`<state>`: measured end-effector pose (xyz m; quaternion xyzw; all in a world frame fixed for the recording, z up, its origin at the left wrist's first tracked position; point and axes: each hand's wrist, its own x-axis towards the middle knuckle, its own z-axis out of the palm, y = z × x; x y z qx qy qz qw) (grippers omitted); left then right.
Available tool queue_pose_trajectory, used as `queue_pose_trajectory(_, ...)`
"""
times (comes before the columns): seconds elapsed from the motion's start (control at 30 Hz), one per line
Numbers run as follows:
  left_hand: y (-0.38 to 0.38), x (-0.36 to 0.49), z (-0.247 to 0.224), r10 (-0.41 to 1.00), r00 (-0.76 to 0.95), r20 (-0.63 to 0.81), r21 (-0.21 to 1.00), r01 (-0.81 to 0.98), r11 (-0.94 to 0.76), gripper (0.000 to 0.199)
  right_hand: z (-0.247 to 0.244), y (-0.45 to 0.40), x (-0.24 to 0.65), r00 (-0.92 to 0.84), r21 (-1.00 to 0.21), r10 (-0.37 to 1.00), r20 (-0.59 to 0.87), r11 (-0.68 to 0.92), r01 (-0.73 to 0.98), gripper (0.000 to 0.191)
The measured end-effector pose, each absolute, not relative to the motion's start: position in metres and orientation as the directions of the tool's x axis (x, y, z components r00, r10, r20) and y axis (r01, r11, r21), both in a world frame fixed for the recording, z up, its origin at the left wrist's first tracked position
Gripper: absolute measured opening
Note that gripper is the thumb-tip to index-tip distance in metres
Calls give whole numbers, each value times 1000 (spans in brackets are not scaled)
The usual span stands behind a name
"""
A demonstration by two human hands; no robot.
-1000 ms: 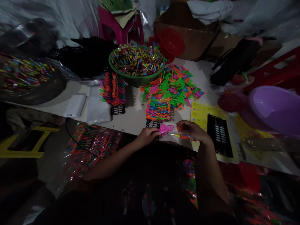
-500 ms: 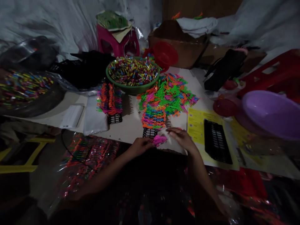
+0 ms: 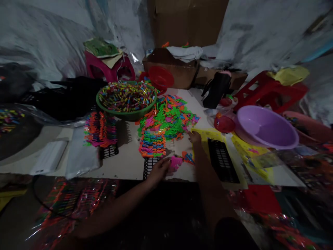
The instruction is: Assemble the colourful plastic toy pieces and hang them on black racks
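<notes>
Pinched in my left hand (image 3: 160, 171) are several flat pink plastic pieces (image 3: 176, 162), held just above the table's front edge. My right hand (image 3: 195, 136) is stretched forward to the right edge of a loose pile of green, orange, pink and blue plastic pieces (image 3: 170, 119). Its fingertips are closed at a small pink piece (image 3: 185, 128) there. Beside my left hand lies a black grid rack (image 3: 150, 166), its far part covered by neat rows of coloured pieces (image 3: 152, 144). Some orange and blue pieces (image 3: 187, 157) lie between my two hands.
A green basin (image 3: 127, 113) of small coloured tubes stands behind the pile. Another filled rack (image 3: 101, 130) and clear plastic bags (image 3: 82, 152) are at left. On the right are a black tray (image 3: 223, 161) on yellow sheets, a red bowl (image 3: 224, 124) and a purple basin (image 3: 266, 128).
My right hand has moved forward from near my left hand to the pile's edge. Orange and blue pieces now show on the table beside the pink ones. The view has turned right and up.
</notes>
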<state>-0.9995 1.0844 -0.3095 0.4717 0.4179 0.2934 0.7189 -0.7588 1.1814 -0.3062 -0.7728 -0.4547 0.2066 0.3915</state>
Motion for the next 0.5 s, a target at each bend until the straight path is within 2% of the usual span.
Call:
queue_pose_trajectory(0.07,1091,-984,-309,856,473,-210,935,-157,317,46,-306,1191,-754,590,-792,804,81,-307,527,47)
queue_pose_trajectory(0.1,1093,-981,-308,864,478,-159,955,-146,257,49,-304,1192,-752,625,-789,772,118,-310,531,45)
queue_pose_trajectory(0.17,1093,-984,-305,847,527,-65,996,-14,86,54,-295,1184,-744,670,-782,716,195,-299,547,43)
queue_pose_trajectory(0.27,1085,-1000,-299,750,651,115,951,147,-273,41,-271,1149,-732,660,-742,665,349,-235,628,37)
queue_pose_trajectory(0.37,1077,-1011,-288,661,674,330,795,179,-579,35,-236,1096,-733,499,-646,705,505,-75,760,28)
queue_pose_trajectory(0.43,1075,-1013,-277,636,642,428,692,220,-688,39,-211,1060,-746,364,-643,800,476,34,766,25)
queue_pose_trajectory(0.5,1074,-1012,-265,624,639,449,634,264,-727,45,-191,1034,-766,145,-665,920,363,147,733,22)
